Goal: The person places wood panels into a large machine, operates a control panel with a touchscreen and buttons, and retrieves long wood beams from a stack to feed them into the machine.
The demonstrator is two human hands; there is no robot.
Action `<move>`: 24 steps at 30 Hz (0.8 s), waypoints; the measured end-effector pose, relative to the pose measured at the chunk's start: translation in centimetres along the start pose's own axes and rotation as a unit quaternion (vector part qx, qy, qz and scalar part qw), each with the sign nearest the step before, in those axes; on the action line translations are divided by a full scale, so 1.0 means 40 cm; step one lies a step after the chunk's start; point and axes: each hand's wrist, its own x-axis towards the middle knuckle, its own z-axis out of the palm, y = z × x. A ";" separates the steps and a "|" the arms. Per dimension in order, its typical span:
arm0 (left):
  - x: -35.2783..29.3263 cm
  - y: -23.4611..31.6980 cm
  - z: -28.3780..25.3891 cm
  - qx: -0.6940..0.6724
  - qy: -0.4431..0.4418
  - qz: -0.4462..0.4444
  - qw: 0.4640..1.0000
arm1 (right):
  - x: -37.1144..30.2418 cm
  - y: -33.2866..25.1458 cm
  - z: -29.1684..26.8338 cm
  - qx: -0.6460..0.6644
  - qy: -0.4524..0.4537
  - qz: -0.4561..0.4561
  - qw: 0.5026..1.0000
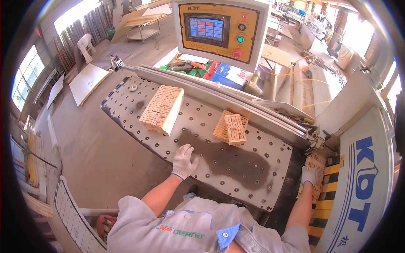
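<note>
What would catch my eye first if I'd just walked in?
Probably the control panel, top centre, with its lit screen. Then the large pale wooden block on the dotted metal table, left of centre. At right, the gloved right hand lies on more wood beside yellow-and-black stripes.

A white-gloved left hand point(184, 162), loosely spread, is over a grey, dotted metal surface point(206, 104); the white-gloved right hand point(311, 175) is on a slotted tan wooden block point(316, 161). A larger pale slotted wooden block point(162, 109) stands beyond.

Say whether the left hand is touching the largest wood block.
No, a visible gap separates the left hand from the largest wood block.
</note>
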 end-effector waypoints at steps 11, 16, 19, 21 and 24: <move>0.009 -0.027 -0.004 0.018 0.006 0.007 1.000 | -0.041 -0.055 -0.067 0.012 -0.024 -0.005 1.000; 0.001 -0.015 -0.006 -0.005 -0.001 -0.006 1.000 | -0.044 -0.031 -0.067 0.019 -0.030 -0.016 0.999; -0.001 -0.008 -0.010 -0.010 0.007 -0.005 1.000 | -0.042 0.030 -0.010 0.037 -0.004 -0.032 0.999; 0.002 0.002 -0.014 -0.013 0.000 -0.001 1.000 | -0.056 0.093 0.037 0.048 0.006 -0.034 0.998; -0.011 -0.005 -0.013 -0.005 -0.004 0.001 1.000 | -0.234 0.105 0.038 0.060 0.009 -0.129 0.990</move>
